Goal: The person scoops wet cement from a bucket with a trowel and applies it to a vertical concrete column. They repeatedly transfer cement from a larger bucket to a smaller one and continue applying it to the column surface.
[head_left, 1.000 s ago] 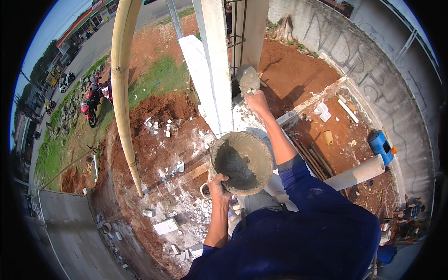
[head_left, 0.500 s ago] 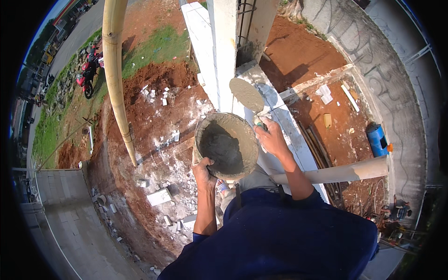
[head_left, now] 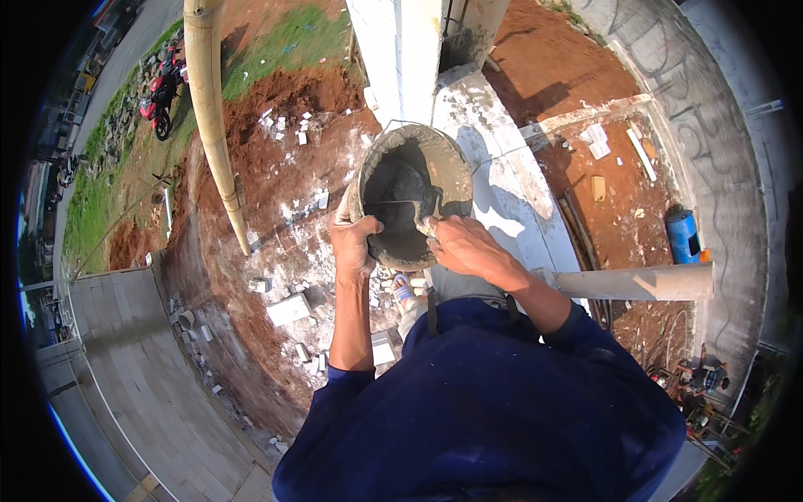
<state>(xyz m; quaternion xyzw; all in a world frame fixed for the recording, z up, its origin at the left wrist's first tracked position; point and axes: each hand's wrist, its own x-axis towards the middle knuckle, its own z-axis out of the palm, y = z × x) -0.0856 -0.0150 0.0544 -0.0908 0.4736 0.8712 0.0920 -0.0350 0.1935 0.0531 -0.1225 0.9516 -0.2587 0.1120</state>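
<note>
A mortar-caked bucket (head_left: 454,170) is held up in front of my body, its mouth facing me. My left hand (head_left: 353,244) grips its left rim, thumb over the edge and fingers outside. In my right hand (head_left: 470,248) is the handle of a trowel (head_left: 421,219), closed in my fingers at the near right side of the bucket. The trowel's blade is down inside the bucket, mostly hidden in shadow among grey mortar. Just beyond the bucket runs a low white block wall (head_left: 512,171), with wet patches on its top.
A bamboo pole (head_left: 207,100) stands at the left and a grey pipe (head_left: 636,283) juts out at the right. Ahead rises a white column (head_left: 401,58). Broken white blocks (head_left: 288,309) litter the red soil below. A blue drum (head_left: 682,238) stands far right.
My right hand has brought the trowel, which carried mortar above the wall, back into the bucket. In the picture, the bucket sits higher and is tilted more toward me.
</note>
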